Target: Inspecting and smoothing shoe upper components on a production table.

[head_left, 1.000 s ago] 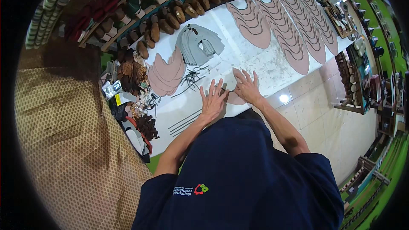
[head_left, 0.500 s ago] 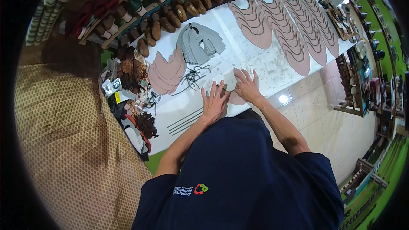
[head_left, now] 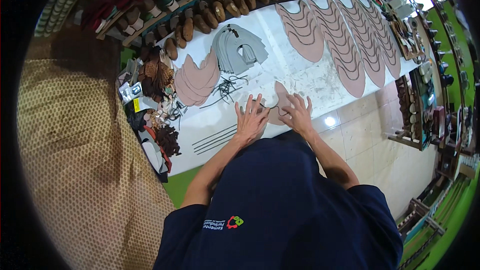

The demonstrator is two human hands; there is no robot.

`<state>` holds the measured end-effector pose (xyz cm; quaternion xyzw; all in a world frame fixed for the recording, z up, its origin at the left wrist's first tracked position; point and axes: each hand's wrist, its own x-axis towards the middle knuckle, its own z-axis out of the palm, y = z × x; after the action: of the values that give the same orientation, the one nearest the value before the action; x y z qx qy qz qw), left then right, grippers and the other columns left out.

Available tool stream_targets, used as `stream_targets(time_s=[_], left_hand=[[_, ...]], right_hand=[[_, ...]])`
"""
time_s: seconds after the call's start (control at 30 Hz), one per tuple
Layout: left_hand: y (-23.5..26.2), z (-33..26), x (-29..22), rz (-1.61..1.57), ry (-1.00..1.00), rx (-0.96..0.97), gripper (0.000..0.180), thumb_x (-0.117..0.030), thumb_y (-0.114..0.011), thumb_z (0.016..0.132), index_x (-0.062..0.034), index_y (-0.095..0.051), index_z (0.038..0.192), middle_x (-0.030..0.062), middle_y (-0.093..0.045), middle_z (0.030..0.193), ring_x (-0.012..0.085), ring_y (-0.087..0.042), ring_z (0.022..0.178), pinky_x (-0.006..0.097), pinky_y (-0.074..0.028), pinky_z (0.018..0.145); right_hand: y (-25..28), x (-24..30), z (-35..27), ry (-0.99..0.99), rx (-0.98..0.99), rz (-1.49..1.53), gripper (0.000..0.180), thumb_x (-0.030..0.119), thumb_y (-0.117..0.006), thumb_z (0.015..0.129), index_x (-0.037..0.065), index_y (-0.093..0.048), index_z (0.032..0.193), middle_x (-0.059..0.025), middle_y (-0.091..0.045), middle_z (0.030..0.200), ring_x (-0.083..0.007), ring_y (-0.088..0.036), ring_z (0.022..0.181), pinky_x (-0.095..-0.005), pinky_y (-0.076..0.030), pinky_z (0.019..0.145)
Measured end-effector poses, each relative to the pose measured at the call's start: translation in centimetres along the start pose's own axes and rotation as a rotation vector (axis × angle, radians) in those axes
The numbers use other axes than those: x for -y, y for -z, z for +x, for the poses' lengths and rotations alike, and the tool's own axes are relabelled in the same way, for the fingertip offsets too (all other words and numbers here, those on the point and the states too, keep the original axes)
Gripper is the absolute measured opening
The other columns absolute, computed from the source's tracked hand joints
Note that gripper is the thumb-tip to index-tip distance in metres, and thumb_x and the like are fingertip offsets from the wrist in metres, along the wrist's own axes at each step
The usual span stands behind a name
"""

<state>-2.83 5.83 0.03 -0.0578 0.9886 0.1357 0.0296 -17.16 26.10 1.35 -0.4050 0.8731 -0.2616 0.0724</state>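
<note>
Near the centre of the frame both hands are lying flat on the white worktable [head_left: 310, 77]. The left hand [head_left: 251, 119] is spreading its fingers wide, palm down, and is gripping nothing; it seems to be pressing on a pale cut piece that is mostly hidden under it. The right hand [head_left: 298, 115] is also open with the fingers fanned out, resting on the pink leather piece [head_left: 280, 104], which is lying just above and between the two hands. I think the hands are pressing like this to keep the piece flat and steady on the table. A thin dark cord [head_left: 274, 108] is running across this piece between the hands; I cannot tell if any finger is pinching it.

To the upper left of the hands, a loose bundle of dark laces [head_left: 226, 89] is lying within easy reach. Further left, a fan of pink cut pieces [head_left: 196, 79] is overlapping like scales, and above it a stack of grey cut pieces [head_left: 239, 47] is waiting. In the upper right of the frame, long rows of pink pieces [head_left: 345, 35] are lying overlapped, probably so each one can be picked off in order. Brown shoe lasts [head_left: 235, 5] are standing in a row along the upper edge of the table.
</note>
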Motion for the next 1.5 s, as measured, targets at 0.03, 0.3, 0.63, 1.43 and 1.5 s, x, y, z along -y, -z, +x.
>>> stream_targets(time_s=[0.03,0.3,0.63,1.43,1.5], left_hand=[[-0.1,-0.1,0.1,-0.015,0.012,0.001,0.041,-0.042,-0.058,0.106,-0.0347,-0.062,0.147,0.0097,-0.015,0.179,0.0384,-0.010,0.163,0.081,-0.008,0.115],[0.6,0.2,-0.4,-0.105,0.088,0.023,0.038,-0.041,-0.062,0.104,-0.0353,-0.067,0.141,0.0100,-0.014,0.179,0.0393,-0.007,0.164,0.080,-0.007,0.116],[0.9,0.2,-2.2,0.019,0.091,-0.071,0.033,-0.032,-0.066,0.102,-0.0328,-0.067,0.135,0.0108,-0.021,0.178,0.0394,-0.016,0.162,0.081,-0.015,0.114],[-1.6,-0.4,-5.6,-0.061,0.330,-0.116,0.057,-0.018,-0.071,0.092,-0.0311,-0.062,0.146,0.0122,-0.016,0.178,0.0394,-0.014,0.162,0.082,-0.018,0.112],[-1.5,-0.1,-5.5,-0.057,0.337,-0.104,0.059,-0.017,-0.072,0.092,-0.0317,-0.060,0.148,0.0134,-0.015,0.178,0.0401,-0.013,0.162,0.082,-0.018,0.112]], right_hand=[[0.1,-0.4,-0.4,0.018,0.021,0.006,0.025,0.035,-0.082,0.087,0.015,-0.080,0.100,-0.0038,-0.057,0.150,-0.0311,-0.042,0.149,-0.0664,-0.015,0.124],[1.1,-3.5,1.2,0.199,0.089,-0.051,0.015,0.028,-0.076,0.091,0.013,-0.078,0.092,-0.0043,-0.058,0.148,-0.0301,-0.043,0.149,-0.0679,-0.017,0.123],[3.4,-6.5,4.3,0.234,0.178,-0.032,0.013,0.024,-0.074,0.090,0.012,-0.077,0.092,-0.0074,-0.058,0.145,-0.0320,-0.043,0.148,-0.0678,-0.018,0.122],[5.1,-8.4,5.8,0.322,0.218,-0.039,0.014,0.024,-0.078,0.086,0.011,-0.078,0.090,-0.0071,-0.061,0.142,-0.0316,-0.046,0.145,-0.0679,-0.018,0.123],[5.7,-9.4,6.5,0.299,0.190,-0.078,0.014,0.023,-0.077,0.082,0.011,-0.078,0.091,-0.0084,-0.062,0.142,-0.0326,-0.047,0.145,-0.0696,-0.018,0.122]])
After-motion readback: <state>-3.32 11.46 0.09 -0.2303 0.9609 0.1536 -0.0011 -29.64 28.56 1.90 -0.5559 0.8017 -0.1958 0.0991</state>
